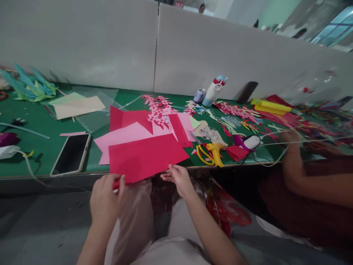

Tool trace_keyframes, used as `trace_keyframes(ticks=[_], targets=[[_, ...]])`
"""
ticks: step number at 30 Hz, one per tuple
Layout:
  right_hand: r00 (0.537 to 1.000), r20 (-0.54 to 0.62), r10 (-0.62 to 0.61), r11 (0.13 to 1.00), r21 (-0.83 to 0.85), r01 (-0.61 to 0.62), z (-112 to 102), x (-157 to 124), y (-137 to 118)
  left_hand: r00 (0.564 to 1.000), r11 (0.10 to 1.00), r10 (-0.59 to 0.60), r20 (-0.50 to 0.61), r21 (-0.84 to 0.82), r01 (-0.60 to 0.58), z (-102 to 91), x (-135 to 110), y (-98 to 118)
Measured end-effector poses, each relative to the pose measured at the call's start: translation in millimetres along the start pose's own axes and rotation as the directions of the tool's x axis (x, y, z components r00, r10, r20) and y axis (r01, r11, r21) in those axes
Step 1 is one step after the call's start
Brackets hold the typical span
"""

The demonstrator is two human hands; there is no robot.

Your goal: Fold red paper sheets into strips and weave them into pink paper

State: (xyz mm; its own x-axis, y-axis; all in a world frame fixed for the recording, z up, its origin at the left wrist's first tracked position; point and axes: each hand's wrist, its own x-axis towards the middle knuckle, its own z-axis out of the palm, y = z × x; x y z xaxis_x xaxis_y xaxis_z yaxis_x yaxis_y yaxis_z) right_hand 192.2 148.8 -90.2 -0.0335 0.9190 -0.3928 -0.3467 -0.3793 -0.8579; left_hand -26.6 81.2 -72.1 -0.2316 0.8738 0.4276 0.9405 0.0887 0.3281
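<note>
A red sheet of paper [143, 156] lies at the near edge of the table, its lower edge reaching past it. My left hand [106, 195] is closed on the sheet's lower left corner, where a bit of red shows between thumb and fingers. At the lower edge, further right, my right hand [179, 178] pinches the paper between thumb and fingers. Under and behind this sheet are pink sheets [124, 136] and another red sheet [117, 117]. Strips of checkered pink-and-white folded paper [158, 110] lie just beyond them.
Left of the sheets lies a phone [71, 154]. To the right are yellow-handled scissors [204, 154], a yellow glue gun [216, 151], a can [199, 95] and a bottle [213, 92]. A co-worker's arm [296, 169] reaches over the table at right. A grey partition [96, 44] stands behind.
</note>
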Motion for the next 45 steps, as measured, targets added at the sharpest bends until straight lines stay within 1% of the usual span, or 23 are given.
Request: trace_keyframes(ticks=[1, 2, 3, 4, 5, 6, 7, 8, 9, 10, 12, 13, 15, 18, 21, 23, 28, 33, 41, 43, 45], targets=[[1.0, -0.005, -0.016, 0.999, -0.033, 0.016, -0.2, 0.7, 1.4, 0.987, 0.987, -0.161, 0.027, 0.021, 0.161, -1.9, -0.4, -4.9], [0.999, -0.008, -0.035, 0.997, -0.069, 0.034, -0.4, 1.3, 2.9, 0.948, 0.952, -0.306, 0.083, 0.039, 0.304, -2.6, -0.5, -10.8], [0.998, -0.009, -0.055, 0.993, -0.108, 0.053, -0.7, 1.7, 4.3, 0.897, 0.91, -0.414, 0.156, 0.041, 0.413, -1.8, -0.4, -17.3], [0.997, -0.008, -0.075, 0.986, -0.149, 0.073, -1.0, 1.9, 5.6, 0.844, 0.871, -0.482, 0.235, 0.028, 0.49, 0.5, -0.2, -24.1], [0.995, -0.007, -0.097, 0.977, -0.193, 0.094, -1.5, 1.7, 6.6, 0.798, 0.841, -0.514, 0.316, 0.002, 0.541, 4.0, -0.1, -30.6], [0.993, -0.007, -0.122, 0.964, -0.241, 0.116, -2.1, 1.4, 7.5, 0.76, 0.81, -0.509, 0.404, -0.075, 0.582, 8.2, -0.3, -36.2], [0.989, -0.003, -0.146, 0.946, -0.293, 0.139, -2.6, 0.8, 8.1, 0.74, 0.752, -0.491, 0.459, -0.206, 0.627, 12.6, -0.7, -40.3], [0.985, 0.001, -0.173, 0.924, -0.346, 0.163, -3.3, 0.1, 8.4, 0.731, 0.668, -0.469, 0.495, -0.343, 0.661, 16.7, -1.3, -42.9], [0.98, 0.006, -0.199, 0.899, -0.397, 0.185, -3.8, -0.6, 8.4, 0.72, 0.565, -0.45, 0.528, -0.456, 0.687, 20.0, -2.1, -43.7], [0.975, 0.009, -0.224, 0.874, -0.44, 0.205, -4.4, -1.2, 8.1, 0.706, 0.46, -0.435, 0.559, -0.536, 0.708, 22.2, -3.0, -43.2], [0.964, 0.007, -0.267, 0.834, -0.5, 0.235, -5.4, -1.7, 6.6, 0.672, 0.283, -0.402, 0.622, -0.614, 0.737, 23.4, -5.0, -39.1], [0.959, 0.002, -0.285, 0.822, -0.514, 0.245, -5.8, -1.4, 5.6, 0.656, 0.224, -0.384, 0.65, -0.623, 0.749, 22.7, -6.1, -36.5], [0.953, -0.009, -0.302, 0.823, -0.507, 0.256, -6.8, 0.2, 3.1, 0.637, 0.164, -0.354, 0.685, -0.626, 0.763, 20.6, -8.5, -31.8], [0.959, -0.024, -0.283, 0.871, -0.425, 0.247, -8.2, 4.3, -0.4, 0.635, 0.131, -0.326, 0.701, -0.632, 0.764, 18.8, -12.7, -27.0], [0.968, -0.02, -0.252, 0.916, -0.328, 0.231, -8.6, 7.8, -2.4, 0.623, 0.078, -0.305, 0.72, -0.633, 0.77, 19.1, -16.3, -24.2], [0.974, -0.024, -0.226, 0.934, -0.288, 0.21, -8.0, 8.9, -3.0, 0.613, 0.055, -0.302, 0.73, -0.628, 0.776, 19.2, -17.8, -22.8], [0.984, -0.05, -0.174, 0.962, -0.222, 0.159, -6.3, 9.1, -3.4, 0.588, 0.03, -0.287, 0.756, -0.606, 0.795, 16.7, -19.0, -19.9], [0.983, -0.041, -0.181, 0.954, -0.25, 0.165, -7.0, 9.2, -1.7, 0.584, 0.023, -0.268, 0.766, -0.601, 0.799, 13.5, -19.8, -17.4], [0.984, -0.014, -0.18, 0.95, -0.26, 0.17, -8.4, 3.1, 1.1, 0.588, 0.104, -0.274, 0.761, -0.584, 0.805, 11.2, -21.1, -24.6], [0.984, -0.001, -0.178, 0.947, -0.273, 0.171, -10.8, 2.7, 3.4, 0.585, 0.092, -0.302, 0.753, -0.588, 0.804, 11.0, -19.8, -24.6], [0.98, 0.001, -0.197, 0.924, -0.335, 0.186, -13.8, 2.4, 5.7, 0.575, 0.051, -0.331, 0.748, -0.594, 0.803, 10.6, -18.2, -22.5]])
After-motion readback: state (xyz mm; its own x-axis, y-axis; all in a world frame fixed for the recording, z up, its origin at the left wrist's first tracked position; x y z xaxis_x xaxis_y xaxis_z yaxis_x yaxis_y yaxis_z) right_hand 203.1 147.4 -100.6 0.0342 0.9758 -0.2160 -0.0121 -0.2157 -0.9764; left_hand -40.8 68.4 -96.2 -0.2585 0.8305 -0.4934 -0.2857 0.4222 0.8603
